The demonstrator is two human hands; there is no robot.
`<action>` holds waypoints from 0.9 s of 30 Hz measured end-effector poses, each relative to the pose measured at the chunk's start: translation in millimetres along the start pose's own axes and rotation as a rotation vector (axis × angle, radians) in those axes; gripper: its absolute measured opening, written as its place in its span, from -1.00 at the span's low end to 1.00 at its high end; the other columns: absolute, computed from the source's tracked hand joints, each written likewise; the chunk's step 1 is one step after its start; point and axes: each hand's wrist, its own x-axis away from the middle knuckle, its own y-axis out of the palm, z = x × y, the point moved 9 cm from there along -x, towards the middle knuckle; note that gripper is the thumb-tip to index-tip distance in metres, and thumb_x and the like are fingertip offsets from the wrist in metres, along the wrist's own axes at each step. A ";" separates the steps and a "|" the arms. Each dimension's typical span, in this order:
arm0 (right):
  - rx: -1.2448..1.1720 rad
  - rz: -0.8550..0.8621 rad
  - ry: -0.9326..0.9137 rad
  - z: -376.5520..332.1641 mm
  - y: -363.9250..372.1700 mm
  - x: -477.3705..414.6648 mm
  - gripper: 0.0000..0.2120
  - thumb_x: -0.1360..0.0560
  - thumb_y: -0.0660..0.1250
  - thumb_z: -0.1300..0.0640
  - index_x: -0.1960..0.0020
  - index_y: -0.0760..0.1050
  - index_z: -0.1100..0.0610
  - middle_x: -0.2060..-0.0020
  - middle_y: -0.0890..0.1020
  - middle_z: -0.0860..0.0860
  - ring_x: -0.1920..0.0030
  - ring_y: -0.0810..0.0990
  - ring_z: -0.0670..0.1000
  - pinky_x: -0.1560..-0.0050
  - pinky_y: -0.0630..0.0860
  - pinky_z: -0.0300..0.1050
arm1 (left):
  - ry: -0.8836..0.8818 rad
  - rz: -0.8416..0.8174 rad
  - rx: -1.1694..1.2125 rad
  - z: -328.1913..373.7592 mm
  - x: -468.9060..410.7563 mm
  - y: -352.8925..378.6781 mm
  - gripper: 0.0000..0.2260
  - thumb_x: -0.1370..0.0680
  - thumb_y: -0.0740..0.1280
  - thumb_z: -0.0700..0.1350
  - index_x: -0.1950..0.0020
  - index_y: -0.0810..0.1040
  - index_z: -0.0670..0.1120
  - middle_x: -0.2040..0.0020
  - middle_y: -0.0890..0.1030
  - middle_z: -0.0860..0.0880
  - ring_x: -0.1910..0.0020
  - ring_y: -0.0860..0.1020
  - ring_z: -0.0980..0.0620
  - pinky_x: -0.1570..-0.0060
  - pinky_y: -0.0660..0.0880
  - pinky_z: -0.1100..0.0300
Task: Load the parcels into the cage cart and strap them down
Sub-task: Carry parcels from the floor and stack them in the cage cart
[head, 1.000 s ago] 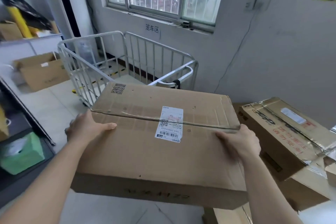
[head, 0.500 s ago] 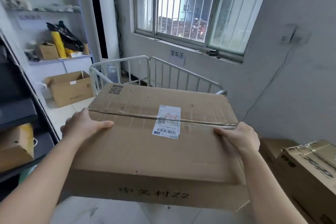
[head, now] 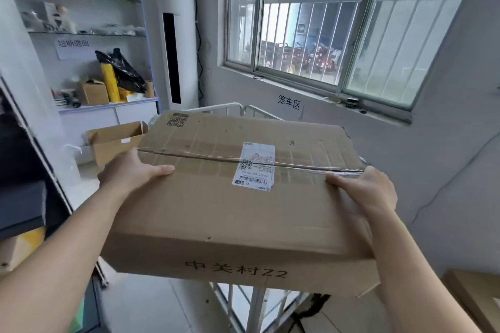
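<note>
From the head view, I am holding a wide, flat cardboard parcel (head: pixel 238 197) in the air at chest height, directly over the white-railed cage cart (head: pixel 254 303), whose bars are showing beneath the box's near edge and just past its far edge. My left hand (head: pixel 130 173) is clamping the left side with the thumb lying flat on the top face, and my right hand (head: pixel 365 192) is gripping the right side the same way, fingers wrapped under where I cannot see them. What I am worrying about is the box hiding the cart from me: lowering it blind, I could be catching a corner on a rail and tipping it, or pinching my fingers between box and bars. The parcel itself is looking tired, with creased and dented board, a clear tape seam running across the top, and a ragged, slightly torn lower right corner, so I judge it could be sagging or splitting if I am squeezing only at the edges. A white shipping label (head: pixel 255 166) is sitting on the seam, and dark characters are printed along the near side.
</note>
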 end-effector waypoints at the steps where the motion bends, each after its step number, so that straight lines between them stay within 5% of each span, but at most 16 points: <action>1: -0.005 0.005 0.002 -7.4 6.8 -10.2 -0.30 -0.27 0.47 -0.34 -0.09 0.54 0.23 -0.05 0.62 0.20 -0.12 0.57 0.24 0.10 0.42 -0.02 | 0.009 -0.002 -0.004 4.9 -15.8 2.3 -0.18 -0.15 0.49 0.41 -0.27 0.48 0.00 -0.24 0.58 -0.09 -0.18 0.54 -0.20 -0.16 0.49 -0.11; 11: -0.025 0.085 0.153 -67.7 83.6 -85.8 -0.30 -0.22 0.48 -0.36 -0.11 0.55 0.16 -0.06 0.63 0.19 -0.13 0.56 0.25 0.01 0.48 0.04 | 0.127 -0.054 -0.090 37.1 -202.0 42.1 -0.10 -0.24 0.48 0.39 -0.41 0.36 -0.07 -0.32 0.51 -0.14 -0.26 0.49 -0.21 -0.17 0.46 -0.12; 15: -0.020 0.112 0.244 -85.6 109.8 -104.7 -0.28 -0.25 0.48 -0.35 -0.08 0.55 0.24 -0.08 0.62 0.24 -0.15 0.56 0.26 -0.04 0.48 0.05 | 0.199 -0.102 -0.083 55.0 -275.5 57.5 -0.04 -0.05 0.40 0.53 -0.29 0.45 0.00 -0.25 0.57 -0.08 -0.21 0.51 -0.20 -0.16 0.48 -0.16; 23: -0.012 0.180 0.356 -100.5 147.5 -157.1 -0.26 -0.27 0.49 -0.33 -0.12 0.51 0.27 -0.10 0.60 0.25 -0.17 0.54 0.29 -0.02 0.46 0.06 | 0.275 -0.244 0.009 98.3 -380.3 131.9 -0.02 -0.12 0.51 0.41 -0.40 0.39 -0.07 -0.35 0.49 -0.14 -0.33 0.45 -0.20 -0.27 0.41 -0.13; 27: 0.000 0.180 0.400 -95.3 166.4 -199.9 -0.22 -0.25 0.50 -0.34 -0.17 0.50 0.26 -0.17 0.57 0.25 -0.23 0.51 0.29 -0.10 0.47 0.08 | 0.288 -0.303 -0.010 118.9 -418.7 177.2 0.08 0.14 0.37 0.56 -0.27 0.48 0.01 -0.23 0.59 -0.05 -0.25 0.51 -0.17 -0.22 0.45 -0.12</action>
